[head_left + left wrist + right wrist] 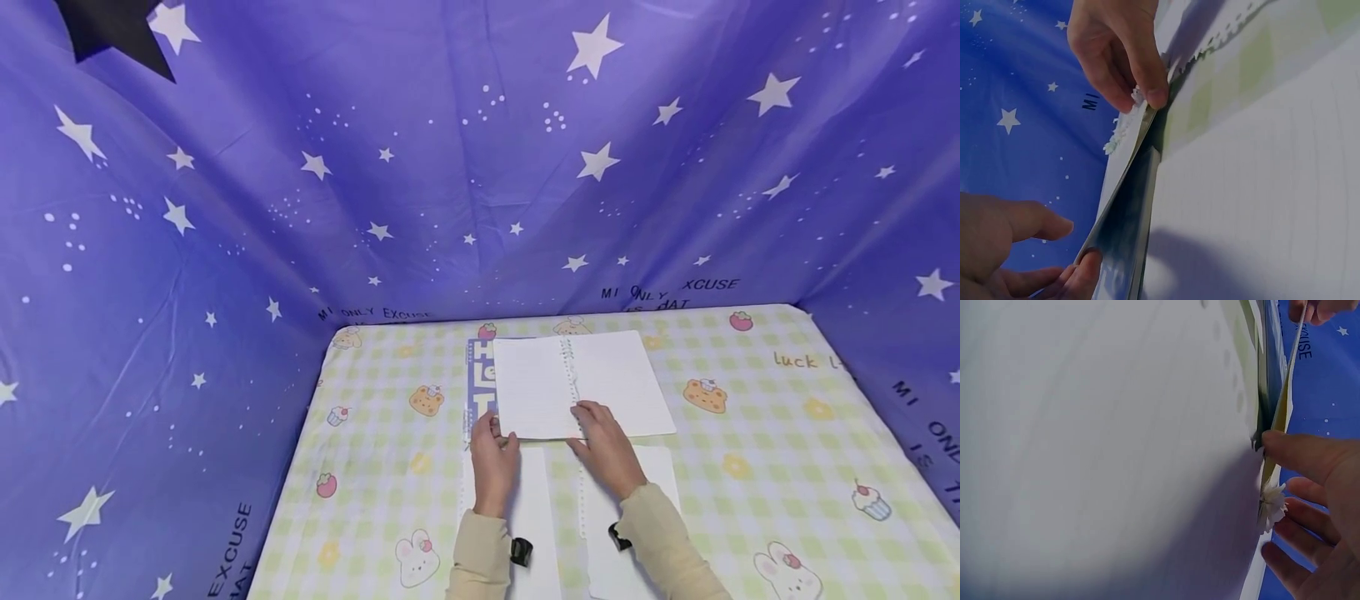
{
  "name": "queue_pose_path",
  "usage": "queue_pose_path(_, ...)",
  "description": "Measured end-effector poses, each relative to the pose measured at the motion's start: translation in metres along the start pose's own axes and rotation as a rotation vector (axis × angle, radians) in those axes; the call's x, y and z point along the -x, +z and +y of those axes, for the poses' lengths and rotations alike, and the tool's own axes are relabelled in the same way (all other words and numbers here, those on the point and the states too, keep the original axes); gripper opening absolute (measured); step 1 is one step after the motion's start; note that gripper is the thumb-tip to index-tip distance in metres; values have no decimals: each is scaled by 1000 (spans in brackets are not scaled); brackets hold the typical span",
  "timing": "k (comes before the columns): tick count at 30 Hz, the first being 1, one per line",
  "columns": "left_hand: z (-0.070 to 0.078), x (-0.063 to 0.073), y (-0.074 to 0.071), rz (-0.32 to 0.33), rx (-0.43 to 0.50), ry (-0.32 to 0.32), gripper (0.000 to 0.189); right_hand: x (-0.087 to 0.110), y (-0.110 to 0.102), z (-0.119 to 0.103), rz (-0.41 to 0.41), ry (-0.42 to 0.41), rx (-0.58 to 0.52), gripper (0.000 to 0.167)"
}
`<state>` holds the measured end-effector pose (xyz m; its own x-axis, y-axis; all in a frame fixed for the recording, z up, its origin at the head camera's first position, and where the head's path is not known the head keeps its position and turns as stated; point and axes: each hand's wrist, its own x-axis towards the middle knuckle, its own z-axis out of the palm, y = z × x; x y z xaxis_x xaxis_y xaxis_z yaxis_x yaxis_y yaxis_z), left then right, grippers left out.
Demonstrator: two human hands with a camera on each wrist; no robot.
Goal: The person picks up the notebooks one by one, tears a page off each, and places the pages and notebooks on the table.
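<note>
A spiral notebook lies spread with blank white pages at the far middle of the table, its binding running between the two halves. My left hand is at its near left corner; in the left wrist view the fingers curl at the edge, with the thumb raised apart. My right hand pinches the near edge beside the binding, thumb on one side and fingers on the other. Frilly white bits stick out at the binding. Between the hands the edge stands lifted.
A purple cover with large white letters shows under the notebook's left side. Nearer the body lie white lined pages and a further white sheet with punched edges, beneath the forearms. A blue star-printed curtain surrounds the checked tablecloth.
</note>
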<state>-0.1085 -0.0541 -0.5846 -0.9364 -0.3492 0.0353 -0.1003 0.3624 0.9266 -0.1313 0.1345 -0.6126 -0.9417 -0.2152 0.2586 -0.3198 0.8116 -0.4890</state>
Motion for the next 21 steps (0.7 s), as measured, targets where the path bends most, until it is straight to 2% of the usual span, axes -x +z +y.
queue_pose_path(2, 2, 0, 1, 7, 30, -3, 51, 0, 0, -1, 3, -2, -7, 52)
queue_pose_path(9, 7, -2, 4, 48, 26, 18, 53, -2, 0, -7, 33, -53, -47, 51)
queue_pose_path(21, 23, -3, 5, -5, 131, 65, 51, -4, -2, -28, 40, -83, -107, 49)
